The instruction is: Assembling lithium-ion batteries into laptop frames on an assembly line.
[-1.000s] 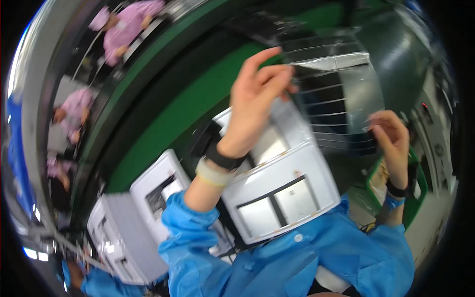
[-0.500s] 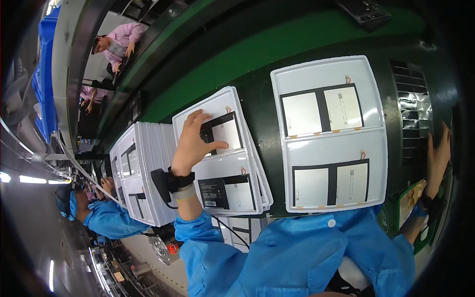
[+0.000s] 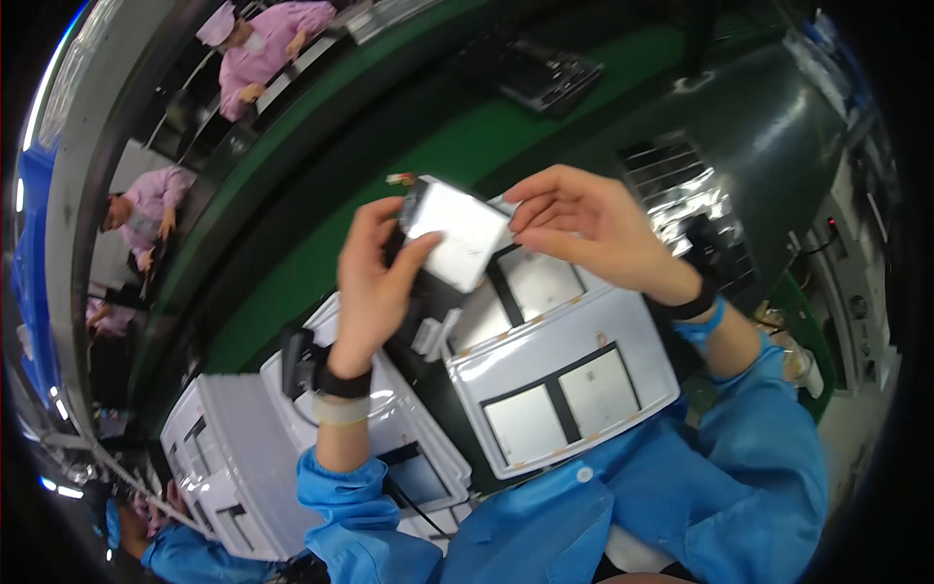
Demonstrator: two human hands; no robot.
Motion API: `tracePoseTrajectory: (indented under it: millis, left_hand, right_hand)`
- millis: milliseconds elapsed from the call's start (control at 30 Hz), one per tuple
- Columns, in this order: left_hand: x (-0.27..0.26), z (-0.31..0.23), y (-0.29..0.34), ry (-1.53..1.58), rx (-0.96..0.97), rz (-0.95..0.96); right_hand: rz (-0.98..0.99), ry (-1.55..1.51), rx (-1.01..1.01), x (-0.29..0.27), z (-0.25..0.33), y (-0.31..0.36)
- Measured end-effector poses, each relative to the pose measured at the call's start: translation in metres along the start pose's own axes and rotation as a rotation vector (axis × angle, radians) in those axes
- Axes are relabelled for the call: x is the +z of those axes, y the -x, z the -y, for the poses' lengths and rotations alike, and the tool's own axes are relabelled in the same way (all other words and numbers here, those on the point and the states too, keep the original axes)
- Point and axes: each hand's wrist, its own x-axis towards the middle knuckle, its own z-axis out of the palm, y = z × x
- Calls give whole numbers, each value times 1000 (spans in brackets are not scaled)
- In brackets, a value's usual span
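Observation:
My left hand (image 3: 370, 292) is closed on a flat battery (image 3: 459, 237), gripping its left side between thumb and fingers. The battery is tilted in the air, silvery-white with a black border and a short wired connector at its upper left. Against its right edge, the fingers of my right hand (image 3: 603, 229) are curled together in a pinch; anything between them is too blurred to make out. Beneath both hands lies a white plastic tray (image 3: 628, 316) with batteries in two compartments. The lower pair (image 3: 598, 384) shows plainly, while the battery and hands partly cover the upper ones.
Left of that tray is another white tray (image 3: 384, 394), beside a tall stack of trays (image 3: 248, 457). A sheet of dark strips (image 3: 671, 185) lies right of my right hand. A black device (image 3: 550, 78) sits on the far green surface (image 3: 292, 282). Co-workers in pink (image 3: 263, 68) sit beyond.
My left hand has lifted a battery from the left tray and carried it over the right tray. My right hand has come from the dark strips to the battery's edge. The view has shifted.

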Motion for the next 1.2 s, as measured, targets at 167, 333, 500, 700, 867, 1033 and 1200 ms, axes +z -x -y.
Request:
tracePoseTrajectory:
  millis: [167,333,500,700,867,1033,1200]
  left_hand:
    - [72,32,-42,287,-62,35]
    - [90,63,-39,293,-145,74]
    - [89,59,-43,277,-149,67]
    - [88,45,-37,773,-167,-52]
    - [95,52,-32,528,-87,-156]
    - [94,47,-30,334,44,-136]
    - [92,40,-29,117,84,-49]
  right_hand:
    - [-201,-191,103,-36,-30,-13]
    - [-307,-145,202,-48,-45,-15]
    - [-317,-299,299,-58,-53,-18]
    - [-469,105,151,-49,-51,-14]
    - [-331,-54,176,-11,-28,-3]
    - [-316,-34,218,-17,-30,0]
    - [-293,-60,112,-6,-30,0]
